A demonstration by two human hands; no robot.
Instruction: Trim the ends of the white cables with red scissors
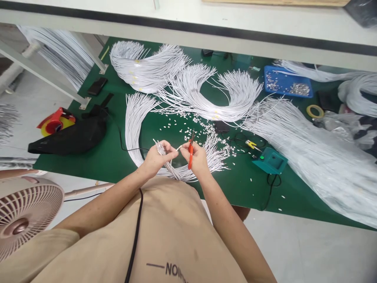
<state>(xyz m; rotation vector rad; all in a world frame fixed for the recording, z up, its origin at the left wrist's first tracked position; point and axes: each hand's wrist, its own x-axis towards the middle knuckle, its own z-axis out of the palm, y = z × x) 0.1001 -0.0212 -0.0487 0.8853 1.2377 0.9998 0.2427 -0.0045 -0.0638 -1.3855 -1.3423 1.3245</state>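
Observation:
My left hand (159, 157) is closed around a small bunch of white wires (171, 169), their ends poking out above the fingers. One wire end stretches from its fingertips to the fingertips of my right hand (196, 157). Orange-handled scissors (191, 154) rest in my right hand, blades pointing away from me. Below and around both hands curves a larger bundle of white wires (134, 129) on the green table (118, 165). Many small pale cut pieces (206, 125) lie scattered just beyond my hands.
More wire bundles (147, 70) lie behind, and a long one (318, 157) fills the right side. A blue tray (287, 81) holds small bits. Yellow-handled cutters (251, 144) and a teal device (270, 160) sit right. A red tape dispenser (57, 121) and black bag (73, 137) are left, a fan (26, 212) nearer.

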